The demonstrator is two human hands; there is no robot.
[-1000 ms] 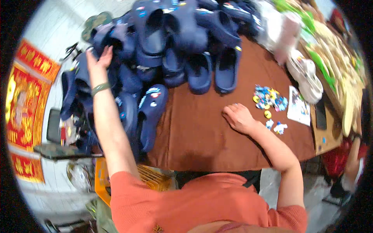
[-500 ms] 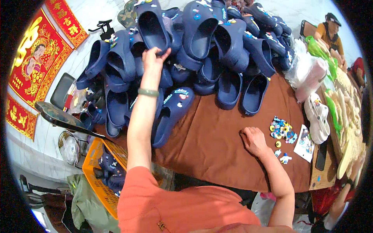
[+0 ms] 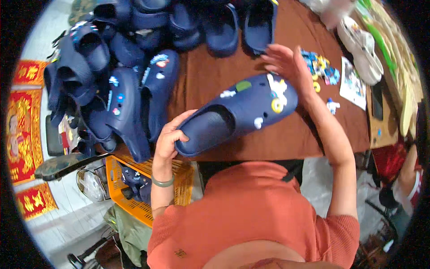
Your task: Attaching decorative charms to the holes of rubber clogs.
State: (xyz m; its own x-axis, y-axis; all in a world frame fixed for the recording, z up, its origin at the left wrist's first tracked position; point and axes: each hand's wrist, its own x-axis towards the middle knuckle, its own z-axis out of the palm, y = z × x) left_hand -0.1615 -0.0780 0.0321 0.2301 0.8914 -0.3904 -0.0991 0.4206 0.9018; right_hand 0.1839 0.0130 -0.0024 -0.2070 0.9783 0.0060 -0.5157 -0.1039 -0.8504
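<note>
My left hand (image 3: 171, 135) grips a navy blue clog (image 3: 248, 117) at its heel, with the thumb inside the opening. The clog lies slanted over the near part of the table, toe to the right. On its upper sit a white figure charm, a yellow ring, a green patch and small white charms. Beside the toe, my right hand (image 3: 292, 69) is raised and open, fingers stretched out and thumb apart, holding nothing. Small colourful charms (image 3: 329, 74) form a pile on the brown cloth (image 3: 197, 85), right of that hand.
Many navy clogs (image 3: 92, 49) are heaped at the far left of the table. A printed card (image 3: 352, 85), white clogs (image 3: 358, 45) and a dark phone (image 3: 377, 102) lie at the right. An orange basket (image 3: 117, 188) holding more clogs stands below the table's left edge.
My left hand has brought a clog from the heap close to my body. My right hand has lifted off the cloth to the clog's toe. The view has tilted nearer to me.
</note>
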